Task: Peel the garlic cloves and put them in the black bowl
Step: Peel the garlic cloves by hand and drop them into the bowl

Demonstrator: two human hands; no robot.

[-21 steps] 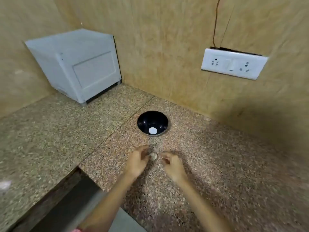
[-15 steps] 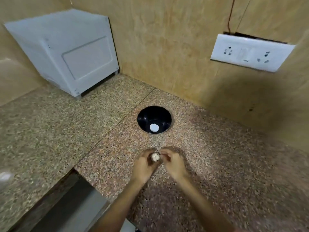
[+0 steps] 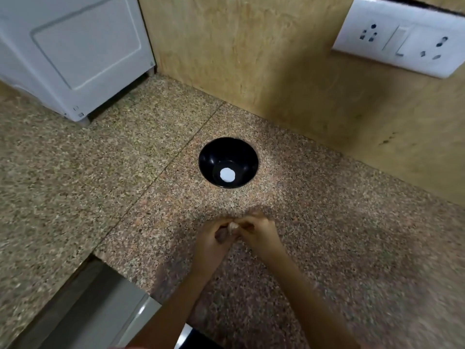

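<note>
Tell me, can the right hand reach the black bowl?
Probably yes: bare countertop lies between the right hand and the black bowl, though it and the left hand pinch a garlic clove.

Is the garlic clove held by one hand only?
No, the left hand and the right hand both pinch the garlic clove, on the near side of the black bowl.
</note>
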